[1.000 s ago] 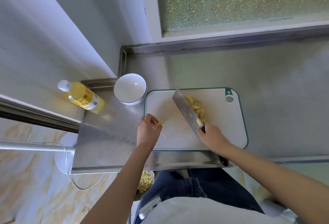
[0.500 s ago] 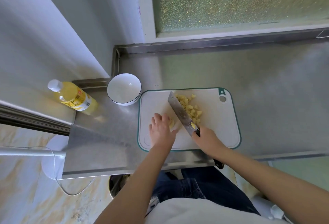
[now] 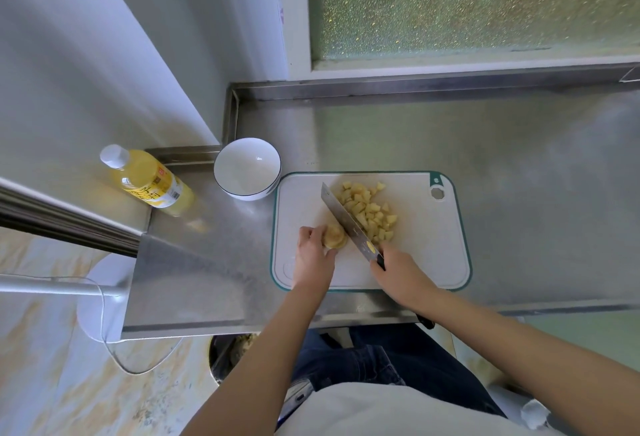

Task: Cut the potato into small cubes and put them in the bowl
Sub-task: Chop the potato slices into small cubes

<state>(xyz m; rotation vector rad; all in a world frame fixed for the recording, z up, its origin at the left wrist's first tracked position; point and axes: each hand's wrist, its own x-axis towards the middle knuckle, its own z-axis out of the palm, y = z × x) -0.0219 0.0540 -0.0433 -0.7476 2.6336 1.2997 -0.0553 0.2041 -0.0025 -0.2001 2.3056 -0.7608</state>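
Nearest the person, the right hand (image 3: 398,274) is wrapped round the dark handle of the knife (image 3: 346,222), with the fingers clamped on it at the near edge of the cutting board (image 3: 427,248). The left hand (image 3: 313,257) is level with it and just to its 9 o'clock. Its fingers curl over the uncut potato piece (image 3: 335,237) and its thumb braces the near side, so the piece is pinned flat to the board. That piece lies at about 1 o'clock from the left knuckles and touches the blade's left face, or sits just beside it; which one cannot be told. The coming cut turns on the blade's long axis, which runs from the handle at 5 o'clock to the tip at 11 o'clock, slanting across the board. The fingertips sit on the 9 o'clock side of that line, close to the edge. Of the two hands, the left is plainly nearer the potato. The next slice probably wants the fingers drawn back toward 8 o'clock as the blade steps leftward. On the blade's far side, toward 2 o'clock, the potato cubes (image 3: 370,212) lie heaped on the board, none of them in the bowl (image 3: 239,175) yet. The bowl stands just off the board's 10 o'clock corner on the steel counter (image 3: 450,144), with a yellow bottle (image 3: 149,181) lying at the bowl's 9 o'clock.
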